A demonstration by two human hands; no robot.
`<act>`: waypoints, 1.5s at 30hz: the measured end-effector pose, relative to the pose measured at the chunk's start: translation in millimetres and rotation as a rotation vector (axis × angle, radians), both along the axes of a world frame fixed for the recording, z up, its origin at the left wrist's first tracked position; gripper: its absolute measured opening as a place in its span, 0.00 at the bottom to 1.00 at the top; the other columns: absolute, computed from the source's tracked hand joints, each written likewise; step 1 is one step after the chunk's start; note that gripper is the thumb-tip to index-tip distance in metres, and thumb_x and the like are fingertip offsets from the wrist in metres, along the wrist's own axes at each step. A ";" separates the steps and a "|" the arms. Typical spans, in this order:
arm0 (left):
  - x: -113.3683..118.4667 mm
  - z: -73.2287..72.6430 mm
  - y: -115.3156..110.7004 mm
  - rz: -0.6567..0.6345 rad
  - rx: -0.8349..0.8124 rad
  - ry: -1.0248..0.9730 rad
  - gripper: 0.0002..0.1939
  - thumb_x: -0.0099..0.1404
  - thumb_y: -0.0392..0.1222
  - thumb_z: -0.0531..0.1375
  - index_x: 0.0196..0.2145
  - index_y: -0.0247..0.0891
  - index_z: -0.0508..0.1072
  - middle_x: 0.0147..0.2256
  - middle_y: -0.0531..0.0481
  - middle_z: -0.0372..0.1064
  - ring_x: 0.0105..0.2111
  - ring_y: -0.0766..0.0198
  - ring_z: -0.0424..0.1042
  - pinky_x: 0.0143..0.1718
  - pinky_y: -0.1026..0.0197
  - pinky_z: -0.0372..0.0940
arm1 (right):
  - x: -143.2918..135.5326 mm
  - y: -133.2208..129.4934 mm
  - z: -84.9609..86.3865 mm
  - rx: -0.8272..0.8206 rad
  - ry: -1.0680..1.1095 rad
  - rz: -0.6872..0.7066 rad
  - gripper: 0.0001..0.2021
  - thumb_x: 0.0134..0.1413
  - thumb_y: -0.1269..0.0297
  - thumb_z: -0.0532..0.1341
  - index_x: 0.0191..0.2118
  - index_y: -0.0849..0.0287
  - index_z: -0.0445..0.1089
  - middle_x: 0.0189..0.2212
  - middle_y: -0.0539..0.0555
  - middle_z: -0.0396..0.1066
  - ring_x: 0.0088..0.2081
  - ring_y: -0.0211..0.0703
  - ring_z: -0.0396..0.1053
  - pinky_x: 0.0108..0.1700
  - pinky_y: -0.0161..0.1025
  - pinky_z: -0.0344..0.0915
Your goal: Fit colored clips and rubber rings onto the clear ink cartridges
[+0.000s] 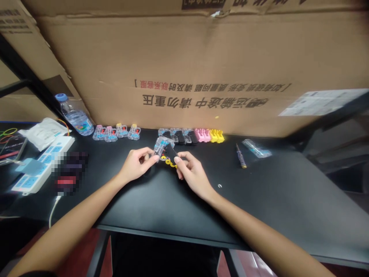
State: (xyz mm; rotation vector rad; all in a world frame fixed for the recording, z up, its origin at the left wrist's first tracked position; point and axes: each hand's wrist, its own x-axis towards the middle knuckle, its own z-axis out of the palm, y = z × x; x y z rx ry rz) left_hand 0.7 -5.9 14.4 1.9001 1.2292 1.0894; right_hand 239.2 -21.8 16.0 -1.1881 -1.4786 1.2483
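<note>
Over the middle of the black table, my left hand (137,163) is closed on the left side of a small clear plastic case (162,145) with blue marks. My right hand (193,171) pinches a black flat piece (170,152) that overlaps the case's right side; whether the two are joined I cannot tell. Small yellow rings (168,162) show just below, between the hands. Behind them stands a row of similar clear cases with black parts (188,136), then pink pieces (203,134) and yellow pieces (216,135).
To the left are several finished-looking clear cases (110,134), a water bottle (77,117), a white power strip (43,165) and a white packet (44,132). A screwdriver (240,157) and a clear packet (256,148) lie at right. A cardboard wall (184,57) closes off the back.
</note>
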 end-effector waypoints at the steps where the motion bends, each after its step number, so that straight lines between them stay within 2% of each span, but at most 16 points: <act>1: 0.1 -0.3 0.1 0.002 -0.002 0.005 0.17 0.70 0.52 0.64 0.33 0.35 0.78 0.18 0.61 0.56 0.20 0.71 0.53 0.26 0.65 0.52 | -1.1 -0.5 -0.6 -0.011 -0.007 0.012 0.27 0.62 0.34 0.63 0.44 0.55 0.66 0.16 0.42 0.64 0.19 0.37 0.58 0.26 0.36 0.57; 10: 1.6 1.3 -0.9 -0.055 -0.144 -0.071 0.19 0.71 0.55 0.63 0.32 0.36 0.76 0.18 0.59 0.58 0.19 0.70 0.56 0.25 0.64 0.53 | 0.8 1.9 3.2 -0.021 -0.019 -0.011 0.27 0.60 0.34 0.64 0.43 0.56 0.68 0.16 0.43 0.65 0.19 0.38 0.59 0.27 0.37 0.58; 18: 0.6 4.2 -2.8 -0.078 -0.201 -0.097 0.21 0.70 0.57 0.63 0.30 0.36 0.75 0.20 0.58 0.59 0.20 0.70 0.58 0.25 0.64 0.53 | 8.4 8.0 2.5 -0.018 0.017 -0.041 0.26 0.62 0.34 0.63 0.39 0.56 0.70 0.17 0.44 0.65 0.19 0.36 0.58 0.26 0.36 0.58; 23: 1.8 3.3 -2.8 -0.097 -0.232 -0.104 0.22 0.71 0.59 0.63 0.31 0.36 0.75 0.19 0.58 0.59 0.19 0.70 0.58 0.25 0.65 0.54 | 1.7 2.6 0.1 -0.055 -0.001 0.043 0.27 0.58 0.34 0.67 0.40 0.57 0.70 0.18 0.43 0.65 0.20 0.37 0.60 0.27 0.37 0.60; 26: 2.3 2.0 -2.8 -0.129 -0.219 -0.074 0.21 0.71 0.58 0.63 0.33 0.36 0.77 0.19 0.58 0.61 0.20 0.69 0.60 0.25 0.65 0.56 | -3.0 -1.1 -1.6 -0.067 0.005 0.088 0.26 0.56 0.36 0.69 0.41 0.56 0.69 0.19 0.43 0.64 0.21 0.37 0.62 0.28 0.36 0.61; 29: 2.0 1.5 -2.9 -0.148 -0.206 -0.050 0.19 0.71 0.57 0.64 0.36 0.36 0.78 0.19 0.58 0.63 0.20 0.69 0.62 0.26 0.65 0.58 | -2.2 -1.1 -0.7 -0.053 0.013 0.058 0.27 0.55 0.36 0.70 0.43 0.56 0.70 0.20 0.43 0.65 0.21 0.37 0.63 0.28 0.37 0.62; 33: -0.1 2.2 -2.7 -0.144 -0.202 -0.088 0.21 0.72 0.58 0.63 0.32 0.36 0.75 0.19 0.58 0.62 0.19 0.70 0.61 0.24 0.66 0.57 | 5.7 3.2 4.7 -0.016 -0.002 -0.021 0.27 0.57 0.35 0.67 0.43 0.57 0.72 0.19 0.44 0.66 0.21 0.38 0.62 0.28 0.38 0.62; 38: -1.5 3.8 -3.0 -0.189 -0.218 -0.134 0.22 0.72 0.58 0.63 0.31 0.36 0.75 0.21 0.56 0.64 0.19 0.70 0.62 0.24 0.66 0.57 | 11.3 6.8 6.0 -0.007 0.000 -0.049 0.27 0.59 0.35 0.66 0.42 0.59 0.74 0.18 0.44 0.64 0.21 0.38 0.60 0.28 0.38 0.62; 42: 1.4 3.2 -4.1 -0.191 -0.175 -0.050 0.19 0.71 0.55 0.65 0.33 0.36 0.76 0.19 0.58 0.62 0.19 0.70 0.59 0.24 0.66 0.56 | 5.5 3.1 -1.9 -0.021 0.009 -0.002 0.27 0.56 0.37 0.69 0.43 0.59 0.74 0.20 0.44 0.64 0.21 0.37 0.60 0.27 0.37 0.61; 45: 3.6 1.2 -4.2 -0.209 -0.146 -0.020 0.19 0.71 0.53 0.65 0.29 0.36 0.72 0.19 0.59 0.60 0.19 0.71 0.57 0.24 0.66 0.54 | 2.2 0.2 -7.8 0.006 -0.011 0.050 0.25 0.57 0.40 0.70 0.45 0.59 0.74 0.20 0.43 0.62 0.22 0.37 0.61 0.28 0.37 0.61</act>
